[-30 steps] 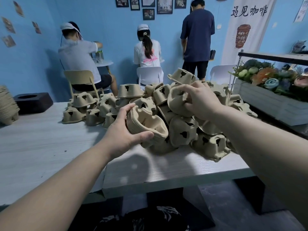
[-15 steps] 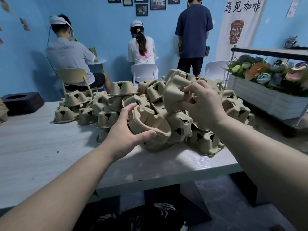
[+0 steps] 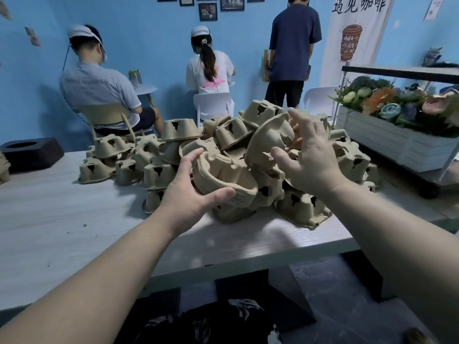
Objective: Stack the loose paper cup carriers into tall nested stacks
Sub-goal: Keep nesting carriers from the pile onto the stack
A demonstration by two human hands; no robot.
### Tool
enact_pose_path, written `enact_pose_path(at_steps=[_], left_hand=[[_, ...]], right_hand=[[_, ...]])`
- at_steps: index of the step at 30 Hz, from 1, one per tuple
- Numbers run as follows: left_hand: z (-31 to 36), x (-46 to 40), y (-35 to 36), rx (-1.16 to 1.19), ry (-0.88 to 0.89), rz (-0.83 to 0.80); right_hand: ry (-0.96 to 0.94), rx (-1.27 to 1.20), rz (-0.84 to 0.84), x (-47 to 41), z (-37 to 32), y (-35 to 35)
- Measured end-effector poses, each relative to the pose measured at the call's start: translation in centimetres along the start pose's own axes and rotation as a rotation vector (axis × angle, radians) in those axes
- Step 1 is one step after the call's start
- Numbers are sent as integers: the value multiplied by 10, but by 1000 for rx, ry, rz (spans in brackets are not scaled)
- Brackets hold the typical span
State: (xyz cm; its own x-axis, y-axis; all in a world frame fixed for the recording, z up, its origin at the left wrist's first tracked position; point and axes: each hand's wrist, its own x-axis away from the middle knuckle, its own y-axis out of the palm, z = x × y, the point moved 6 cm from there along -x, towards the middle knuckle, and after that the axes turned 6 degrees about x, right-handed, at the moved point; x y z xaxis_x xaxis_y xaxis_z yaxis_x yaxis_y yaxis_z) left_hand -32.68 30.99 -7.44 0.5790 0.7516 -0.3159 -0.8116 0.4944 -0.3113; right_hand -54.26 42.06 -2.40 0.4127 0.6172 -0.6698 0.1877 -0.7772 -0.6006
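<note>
Left hand (image 3: 188,197) grips a short nested stack (image 3: 223,180) of carriers at the near edge of the pile (image 3: 260,157), thumb under the rim, fingers over the far side. Right hand (image 3: 313,160) is spread, fingers straight, against a loose carrier (image 3: 269,140) tilted on top of the pile; I cannot tell whether it carries it or only touches it.

I judge the carriers to be moulded pulp: light, fairly stiff, rough enough not to slip, though thin rims would likely crush or tear if squeezed. Best hold looks like the outer rim or between cup wells, not the notched walls.

Pile covers the table's (image 3: 62,219) middle, mostly upside down and interlocked, so lifting one may drag its neighbours. A flower planter (image 3: 397,140) on a cart stands just right of the table; a black box (image 3: 32,152) sits far left. Three people work beyond, backs turned.
</note>
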Motion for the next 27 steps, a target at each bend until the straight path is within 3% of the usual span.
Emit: enact_pose_path(at_steps=[4, 11, 20, 27], left_hand=[[3, -2, 3, 19, 12, 5], [5, -4, 3, 36, 21, -5], [10, -5, 6, 10, 26, 18], [5, -8, 7, 93, 12, 15]], right_hand=[[25, -21, -83, -3, 2, 0], [71, 39, -32, -12, 8, -3], [-151, -20, 259, 0, -16, -14], [-296, -95, 275, 18, -42, -2]])
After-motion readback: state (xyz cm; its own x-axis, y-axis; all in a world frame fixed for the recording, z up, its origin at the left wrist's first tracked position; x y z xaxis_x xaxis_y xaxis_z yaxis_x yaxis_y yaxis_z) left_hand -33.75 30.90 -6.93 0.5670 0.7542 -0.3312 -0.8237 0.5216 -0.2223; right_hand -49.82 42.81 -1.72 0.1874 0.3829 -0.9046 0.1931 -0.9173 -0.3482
